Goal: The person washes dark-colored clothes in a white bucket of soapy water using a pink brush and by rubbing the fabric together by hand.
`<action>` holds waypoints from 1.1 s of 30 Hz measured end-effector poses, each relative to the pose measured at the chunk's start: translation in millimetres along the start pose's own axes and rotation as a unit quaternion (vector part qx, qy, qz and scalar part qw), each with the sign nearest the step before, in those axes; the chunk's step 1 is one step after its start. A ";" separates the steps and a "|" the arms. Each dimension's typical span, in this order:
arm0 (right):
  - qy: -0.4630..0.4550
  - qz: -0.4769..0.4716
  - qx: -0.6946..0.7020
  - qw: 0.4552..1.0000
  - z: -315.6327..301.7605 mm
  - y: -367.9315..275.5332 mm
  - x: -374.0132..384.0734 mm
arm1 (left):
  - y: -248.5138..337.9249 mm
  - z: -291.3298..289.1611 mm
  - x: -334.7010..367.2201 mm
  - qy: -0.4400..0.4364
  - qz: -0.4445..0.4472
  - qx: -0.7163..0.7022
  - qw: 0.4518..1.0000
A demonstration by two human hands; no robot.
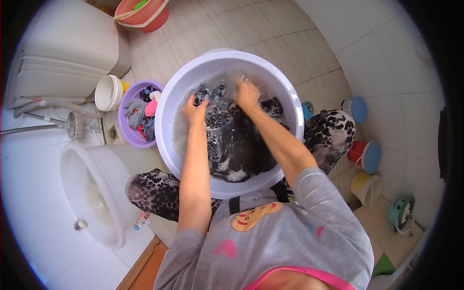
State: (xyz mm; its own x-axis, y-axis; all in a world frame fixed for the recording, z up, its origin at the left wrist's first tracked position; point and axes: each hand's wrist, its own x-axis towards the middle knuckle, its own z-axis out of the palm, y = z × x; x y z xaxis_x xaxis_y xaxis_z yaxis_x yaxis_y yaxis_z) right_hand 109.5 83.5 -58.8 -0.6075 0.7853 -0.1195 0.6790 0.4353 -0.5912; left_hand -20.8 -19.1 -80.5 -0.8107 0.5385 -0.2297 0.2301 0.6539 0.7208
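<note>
A large pale lavender basin stands between my knees, holding cloudy, sudsy water and a soaked dark garment with black and grey patches. At the basin's left inside, my left hand is closed, thumb and fingers pinching a patterned fold of the wet garment. My right hand reaches to the far right of the water, over the garment's far side. Splashing water and blur cover its fingertips, so its grip is hidden.
Left of the basin sits a purple tub of mixed clothes, beside a white bucket. A big white tub and a shower head lie further left. A red bucket and others line the right wall; a coral basin stands far off.
</note>
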 end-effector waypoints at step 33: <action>0.153 -0.018 -0.029 0.988 -13.9 -15.0 4.9 | 25.3 1.6 -9.4 -0.158 -0.255 -0.586 0.753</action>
State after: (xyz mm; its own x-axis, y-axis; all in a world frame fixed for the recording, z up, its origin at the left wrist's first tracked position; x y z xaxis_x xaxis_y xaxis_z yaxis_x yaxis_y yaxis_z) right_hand 102.1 87.0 -39.4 -0.4851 0.8610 0.1532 0.6868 0.4835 -0.5428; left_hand -6.5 -6.7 -61.1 -0.4217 0.5967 -0.6827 -0.8507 0.0003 0.5257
